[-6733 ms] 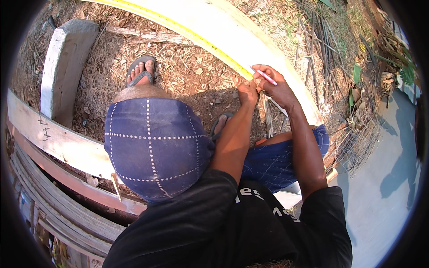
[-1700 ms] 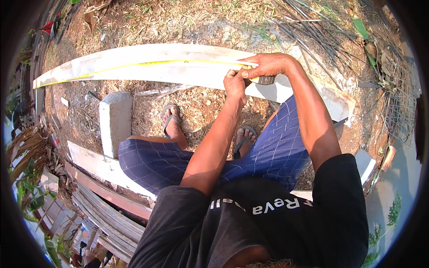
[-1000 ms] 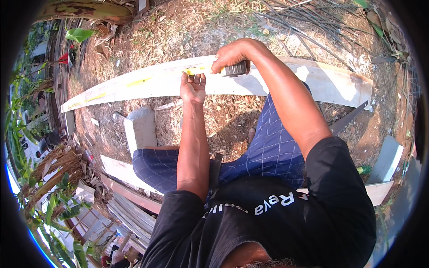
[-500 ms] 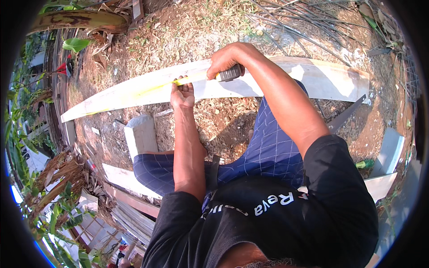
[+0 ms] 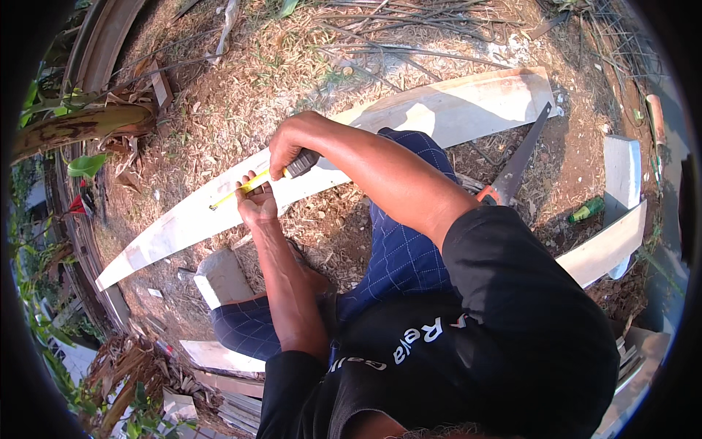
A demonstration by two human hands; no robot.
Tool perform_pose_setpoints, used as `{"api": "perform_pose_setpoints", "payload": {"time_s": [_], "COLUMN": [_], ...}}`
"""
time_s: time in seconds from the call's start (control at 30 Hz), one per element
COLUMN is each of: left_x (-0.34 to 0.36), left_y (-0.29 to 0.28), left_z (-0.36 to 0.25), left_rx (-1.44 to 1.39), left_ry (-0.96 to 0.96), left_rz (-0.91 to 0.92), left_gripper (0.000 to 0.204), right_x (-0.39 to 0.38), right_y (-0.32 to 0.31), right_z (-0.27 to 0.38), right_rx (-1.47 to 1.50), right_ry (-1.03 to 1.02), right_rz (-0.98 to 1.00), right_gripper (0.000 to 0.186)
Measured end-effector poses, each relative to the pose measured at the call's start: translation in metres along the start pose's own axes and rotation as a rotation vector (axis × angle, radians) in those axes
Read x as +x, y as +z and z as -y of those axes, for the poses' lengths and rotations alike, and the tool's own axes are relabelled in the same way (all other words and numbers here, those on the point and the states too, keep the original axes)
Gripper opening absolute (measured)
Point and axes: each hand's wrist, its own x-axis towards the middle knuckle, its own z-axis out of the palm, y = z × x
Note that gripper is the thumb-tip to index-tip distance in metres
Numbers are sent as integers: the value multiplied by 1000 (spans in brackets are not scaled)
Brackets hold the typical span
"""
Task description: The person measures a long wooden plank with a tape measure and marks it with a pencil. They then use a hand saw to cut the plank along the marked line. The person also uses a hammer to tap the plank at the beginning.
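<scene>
Right hand (image 5: 291, 146) grips tape measure (image 5: 301, 164); left hand (image 5: 254, 200) pinches yellow tape (image 5: 238, 193) on board (image 5: 183, 219). Measuring underway; saw (image 5: 515, 164) lies unused, right of hands.

The person wears a black short-sleeved T-shirt (image 5: 504, 329) with white lettering across the chest — the sleeves end above the elbows, leaving both forearms bare. Below it is a dark blue wrap of cloth (image 5: 398, 256) crossed by thin pale lines in a wide check — it covers the lap and both thighs. The left hand (image 5: 256, 205) and right hand (image 5: 292, 143) are bare, without gloves, rings or a watch.
</scene>
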Motion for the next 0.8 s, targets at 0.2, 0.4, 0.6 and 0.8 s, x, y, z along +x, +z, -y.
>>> {"api": "perform_pose_setpoints", "payload": {"time_s": [0.2,0.4,0.6,0.8], "left_x": [-16,-1,-27,-30], "left_y": [25,17,38,37], "left_z": [24,18,29,35], "left_rx": [-4,-57,46,521], "left_ry": [-164,-355,-361,-856], "left_rz": [245,421,582,730], "left_gripper": [55,76,52,48], "right_x": [-3,10,-72,-179], "right_y": [5,26,-8,39], "right_z": [16,28,-9,-196], "right_rx": [-33,-123,95,588], "right_ry": [-121,-68,-155,14], "right_rz": [-33,-278,-748,-1330], "right_gripper": [50,39,25,29]}}
